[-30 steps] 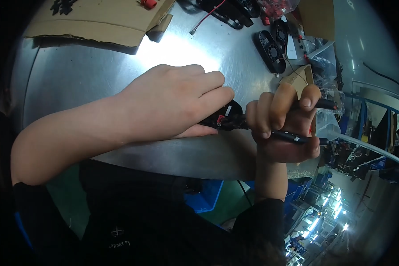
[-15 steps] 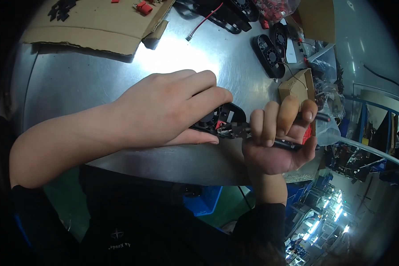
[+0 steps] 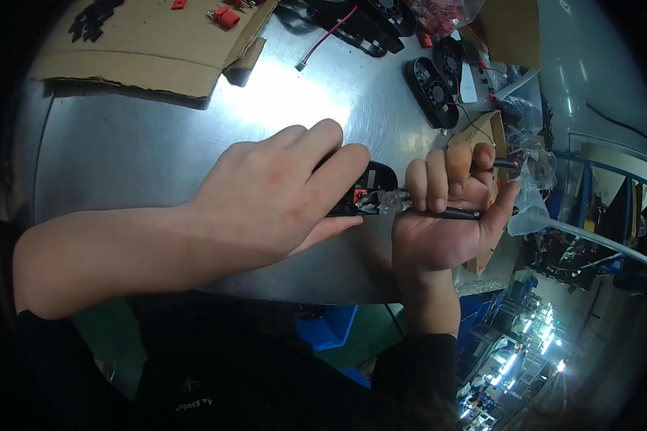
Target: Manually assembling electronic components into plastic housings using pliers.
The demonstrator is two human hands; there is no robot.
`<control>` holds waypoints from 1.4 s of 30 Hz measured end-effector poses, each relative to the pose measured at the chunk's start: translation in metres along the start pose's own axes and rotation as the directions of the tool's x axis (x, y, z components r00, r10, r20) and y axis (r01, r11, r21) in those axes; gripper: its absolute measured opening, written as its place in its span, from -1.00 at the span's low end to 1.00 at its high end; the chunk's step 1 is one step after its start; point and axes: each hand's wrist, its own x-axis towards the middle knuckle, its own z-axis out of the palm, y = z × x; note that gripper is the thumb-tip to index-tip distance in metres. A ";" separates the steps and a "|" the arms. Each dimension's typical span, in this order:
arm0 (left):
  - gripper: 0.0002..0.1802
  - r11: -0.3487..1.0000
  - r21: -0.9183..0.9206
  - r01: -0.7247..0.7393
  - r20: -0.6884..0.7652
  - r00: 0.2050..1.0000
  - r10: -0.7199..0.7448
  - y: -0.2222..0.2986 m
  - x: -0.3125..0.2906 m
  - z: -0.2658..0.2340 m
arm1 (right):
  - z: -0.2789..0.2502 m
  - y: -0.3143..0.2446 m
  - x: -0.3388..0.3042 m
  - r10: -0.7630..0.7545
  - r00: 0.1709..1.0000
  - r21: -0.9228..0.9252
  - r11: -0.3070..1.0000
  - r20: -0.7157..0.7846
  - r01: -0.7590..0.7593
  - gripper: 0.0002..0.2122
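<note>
Metal table [image 3: 129,151] — cardboard [image 3: 136,66] far left, black fan casings [image 3: 433,93] far right, plastic bag [image 3: 449,13] apparently behind.

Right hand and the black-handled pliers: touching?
Touching. The head view shows the right hand wrapped around the black-handled pliers, its fingertips curled over the lower handle.

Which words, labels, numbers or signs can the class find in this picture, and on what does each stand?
Black shirt: small pale lettering beside a faint emblem; printed wording is not copied here.
White card: any print is too small to read.
Pliers: no readable marking.
</note>
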 end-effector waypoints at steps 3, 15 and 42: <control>-0.36 1.000 0.014 0.022 0.015 1.000 -0.022 0.002 0.000 0.000 | -0.001 -0.001 -0.001 0.011 0.999 -0.009 1.000 -0.031 -0.011 -0.60; -0.45 0.999 0.026 -0.047 0.152 0.988 0.042 -0.007 0.001 -0.004 | -0.011 -0.023 0.000 -0.048 0.865 -0.067 0.993 0.499 0.093 -0.36; -0.48 0.991 0.036 -0.128 0.138 0.983 0.122 -0.001 -0.002 -0.003 | 0.005 -0.025 -0.017 0.192 0.909 -0.248 0.963 0.369 -0.102 -0.35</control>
